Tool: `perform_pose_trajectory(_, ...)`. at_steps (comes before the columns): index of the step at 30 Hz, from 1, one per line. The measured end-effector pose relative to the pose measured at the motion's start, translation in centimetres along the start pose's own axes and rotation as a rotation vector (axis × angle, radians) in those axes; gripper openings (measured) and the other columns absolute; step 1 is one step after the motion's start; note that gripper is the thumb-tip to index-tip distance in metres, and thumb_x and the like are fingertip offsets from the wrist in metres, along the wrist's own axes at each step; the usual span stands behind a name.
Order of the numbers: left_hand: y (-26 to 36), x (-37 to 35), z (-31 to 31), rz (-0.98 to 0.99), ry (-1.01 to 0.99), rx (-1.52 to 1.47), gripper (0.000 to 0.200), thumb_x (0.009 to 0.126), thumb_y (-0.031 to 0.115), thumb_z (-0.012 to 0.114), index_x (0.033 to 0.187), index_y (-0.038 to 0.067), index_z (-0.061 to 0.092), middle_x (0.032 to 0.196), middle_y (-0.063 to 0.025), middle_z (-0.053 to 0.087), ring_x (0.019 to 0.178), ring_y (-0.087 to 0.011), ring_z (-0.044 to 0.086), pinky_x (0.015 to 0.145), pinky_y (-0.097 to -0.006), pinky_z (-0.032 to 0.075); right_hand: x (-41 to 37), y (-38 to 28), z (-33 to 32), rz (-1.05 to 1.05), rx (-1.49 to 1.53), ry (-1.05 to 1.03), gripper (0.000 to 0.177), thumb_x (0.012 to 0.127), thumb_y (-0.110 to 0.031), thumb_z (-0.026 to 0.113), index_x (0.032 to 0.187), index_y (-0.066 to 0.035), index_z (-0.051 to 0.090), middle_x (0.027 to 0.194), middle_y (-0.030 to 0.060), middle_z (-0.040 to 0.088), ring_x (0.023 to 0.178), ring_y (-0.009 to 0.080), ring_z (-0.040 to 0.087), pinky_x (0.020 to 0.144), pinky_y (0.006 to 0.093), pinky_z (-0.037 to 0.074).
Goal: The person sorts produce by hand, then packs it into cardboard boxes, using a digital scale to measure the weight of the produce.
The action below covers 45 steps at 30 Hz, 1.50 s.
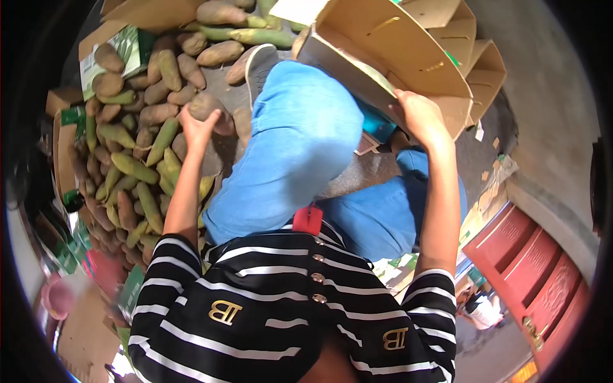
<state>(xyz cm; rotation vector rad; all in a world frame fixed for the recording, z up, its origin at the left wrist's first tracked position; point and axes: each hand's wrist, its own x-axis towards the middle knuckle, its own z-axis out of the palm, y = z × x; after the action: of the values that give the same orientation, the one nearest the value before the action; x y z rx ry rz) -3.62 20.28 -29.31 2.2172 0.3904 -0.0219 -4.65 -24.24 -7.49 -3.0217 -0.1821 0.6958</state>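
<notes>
My left hand [201, 122] is closed around a thick brown root vegetable [205, 106], at the right edge of a big pile. Long green root vegetables [134, 167] and brown ones [155, 113] make up that pile. With fingers over its near wall, my right hand [421, 116] grips an open cardboard box [402, 38]. The box is tilted, so its brown inner side faces me; part of its inside is hidden from view. Between my two hands is my raised knee in blue trousers [300, 121].
More open cardboard boxes [488, 80] stand behind the held one. A green-and-white printed carton [121, 54] lies at the pile's upper left. A red door [530, 274] is at lower right, a pink container [57, 297] at lower left. Paper scraps [479, 131] litter the floor.
</notes>
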Motion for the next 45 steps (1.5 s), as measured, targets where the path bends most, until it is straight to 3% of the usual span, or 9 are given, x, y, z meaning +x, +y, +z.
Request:
perform_pose_trajectory(8, 26.5, 0.3, -5.5, 0.587, 0.157, -0.563, 0.072, 0.067, 0.018, 0.079, 0.122, -0.003, 0.037, 0.11, -0.0127, 0.049, 0.098, -0.0186, 0.052, 0.084, -0.03, 0.045, 0.0, 0.1, 0.6, 0.005, 0.02, 0.018, 0.02, 0.082, -0.018, 0.056, 0.094, -0.002, 0.056, 0.089, 0.0193, 0.061, 0.088, 0.0353, 0.058, 0.075, 0.043, 0.046)
perform_pose_trajectory(13, 35.6, -0.4, 1.6, 1.052, 0.187, -0.434, 0.055, 0.067, 0.013, 0.074, 0.113, 0.0, 0.047, 0.105, -0.0159, 0.055, 0.093, -0.0256, 0.057, 0.081, -0.0338, 0.046, 0.1, 0.3, 0.6, -0.013, 0.014, 0.027, 0.02, 0.081, -0.018, 0.056, 0.094, -0.002, 0.056, 0.088, 0.019, 0.061, 0.088, 0.0352, 0.058, 0.074, 0.0433, 0.046)
perform_pose_trajectory(18, 36.8, 0.9, 6.8, 1.339, -0.349, 0.216, 0.064, 0.065, 0.02, 0.074, 0.119, 0.0, 0.043, 0.108, -0.0155, 0.056, 0.101, -0.0282, 0.056, 0.084, -0.0379, 0.046, -0.2, -0.1, 0.2, -0.001, -0.016, 0.044, 0.015, 0.084, -0.016, 0.05, 0.087, -0.004, 0.058, 0.088, 0.0174, 0.062, 0.087, 0.0332, 0.06, 0.073, 0.0435, 0.048)
perform_pose_trajectory(22, 36.5, 0.9, 9.0, 1.126, -0.631, 0.287, 0.049, 0.072, 0.031, 0.066, 0.109, 0.003, 0.049, 0.094, -0.0143, 0.058, 0.092, -0.0309, 0.058, 0.074, -0.0402, 0.048, 0.1, 0.2, 0.5, -0.008, 0.014, 0.027, 0.017, 0.084, -0.019, 0.053, 0.089, -0.004, 0.058, 0.087, 0.018, 0.062, 0.084, 0.0347, 0.06, 0.07, 0.0458, 0.046)
perform_pose_trajectory(29, 28.8, 0.3, 3.2, 0.866, -0.163, -0.429, 0.025, 0.078, 0.017, 0.063, 0.099, 0.005, 0.058, 0.09, -0.0117, 0.061, 0.082, -0.0222, 0.06, 0.072, -0.0322, 0.049, -0.3, -0.5, -0.5, -0.004, 0.025, 0.031, 0.023, 0.084, -0.023, 0.054, 0.093, -0.002, 0.058, 0.086, 0.0204, 0.061, 0.085, 0.0365, 0.058, 0.072, 0.0443, 0.045)
perform_pose_trajectory(36, 2.6, -1.0, -3.2, 0.388, 0.108, 0.551, 0.047, 0.072, 0.021, 0.063, 0.113, 0.001, 0.05, 0.114, -0.02, 0.053, 0.109, -0.035, 0.048, 0.094, -0.0414, 0.038, -0.2, -1.2, -0.9, 0.028, 0.025, 0.002, 0.025, 0.085, -0.022, 0.054, 0.097, -0.001, 0.059, 0.089, 0.0205, 0.061, 0.087, 0.0366, 0.058, 0.073, 0.0438, 0.045)
perform_pose_trajectory(39, -6.1, -3.1, -7.7, -0.22, 0.093, 0.793, 0.051, 0.068, 0.029, 0.07, 0.105, 0.002, 0.048, 0.11, -0.0175, 0.053, 0.107, -0.0328, 0.049, 0.088, -0.0434, 0.041, 0.0, -0.5, -0.2, 0.012, 0.01, 0.027, 0.028, 0.085, -0.023, 0.054, 0.101, 0.0, 0.059, 0.091, 0.02, 0.062, 0.089, 0.0353, 0.058, 0.076, 0.0429, 0.045)
perform_pose_trajectory(43, -17.8, -7.0, -10.1, -0.581, -0.128, 0.632, 0.07, 0.069, 0.035, 0.073, 0.12, -0.002, 0.041, 0.123, -0.0197, 0.048, 0.112, -0.0324, 0.05, 0.091, -0.0414, 0.042, 0.2, -0.9, -0.8, 0.049, -0.014, -0.031, 0.033, 0.085, -0.025, 0.054, 0.106, 0.0, 0.059, 0.096, 0.0185, 0.062, 0.093, 0.0329, 0.059, 0.079, 0.0412, 0.045)
perform_pose_trajectory(45, -14.7, -6.8, -10.2, -0.718, -0.159, 0.619, 0.073, 0.068, 0.033, 0.074, 0.121, -0.004, 0.04, 0.122, -0.0223, 0.049, 0.108, -0.0332, 0.052, 0.089, -0.0402, 0.044, 0.3, -0.5, -0.4, 0.028, -0.04, -0.008, 0.033, 0.085, -0.025, 0.054, 0.106, -0.001, 0.059, 0.096, 0.0184, 0.062, 0.093, 0.0325, 0.059, 0.079, 0.0411, 0.045)
